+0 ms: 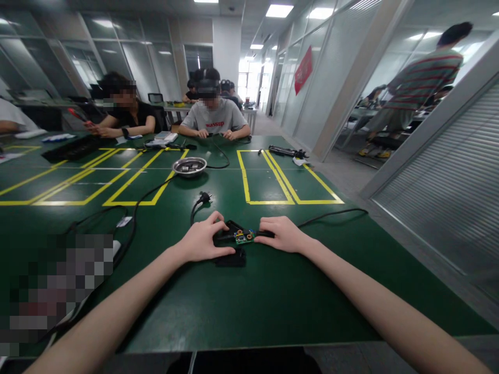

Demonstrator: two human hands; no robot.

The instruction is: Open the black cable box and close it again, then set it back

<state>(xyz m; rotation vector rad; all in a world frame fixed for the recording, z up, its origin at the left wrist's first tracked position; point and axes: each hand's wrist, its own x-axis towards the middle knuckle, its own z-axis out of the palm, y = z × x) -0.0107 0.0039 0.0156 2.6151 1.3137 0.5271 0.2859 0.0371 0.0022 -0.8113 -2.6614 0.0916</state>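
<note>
A small green circuit board [244, 238] with copper coils sits between my two hands, over the dark green table. My left hand [202, 240] has its thumb and forefinger spread across black plastic housing parts. Its forefinger touches the upper housing part [235, 227], and its thumb lies at the lower housing part [234, 258] on the table. The other fingers are partly hidden. My right hand [284, 234] pinches a black cable [265, 234] close to the board's right end. A black power plug [203, 198] lies beyond my left hand, its cord running down behind that hand.
A metal bowl [189, 166] with small metal parts stands farther back. Yellow tape [268, 201] marks rectangles on the table. A black tool like a folded tripod [287, 151] lies at back right. Cords and a blurred-out object [66, 285] occupy the left. Several people sit opposite.
</note>
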